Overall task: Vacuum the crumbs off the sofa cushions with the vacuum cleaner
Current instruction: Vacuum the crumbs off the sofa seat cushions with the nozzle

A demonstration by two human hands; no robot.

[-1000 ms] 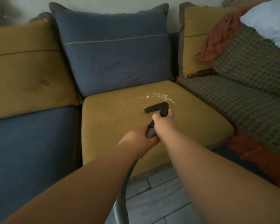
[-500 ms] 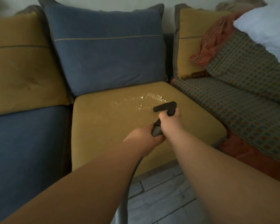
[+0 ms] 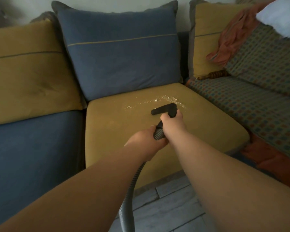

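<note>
Crumbs point(image 3: 159, 101) lie scattered on the yellow seat cushion point(image 3: 114, 134), with the black vacuum nozzle point(image 3: 163, 109) just at their six o'clock. Right hand point(image 3: 172, 122) grips the nozzle's neck; left hand point(image 3: 146, 139), at its seven o'clock, grips the ribbed hose point(image 3: 158, 133).

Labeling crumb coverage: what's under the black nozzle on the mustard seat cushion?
Mustard seat cushion shows all round the nozzle. Crumbs lie just past its far side. Whether any sit beneath it is hidden by the nozzle itself.

One blue back cushion point(image 3: 122, 52), two mustard back cushions point(image 3: 28, 69) point(image 3: 206, 47). One nozzle point(image 3: 164, 110), one hose point(image 3: 129, 195), two hands point(image 3: 147, 139) point(image 3: 172, 122). One crumb patch point(image 3: 166, 98).
</note>
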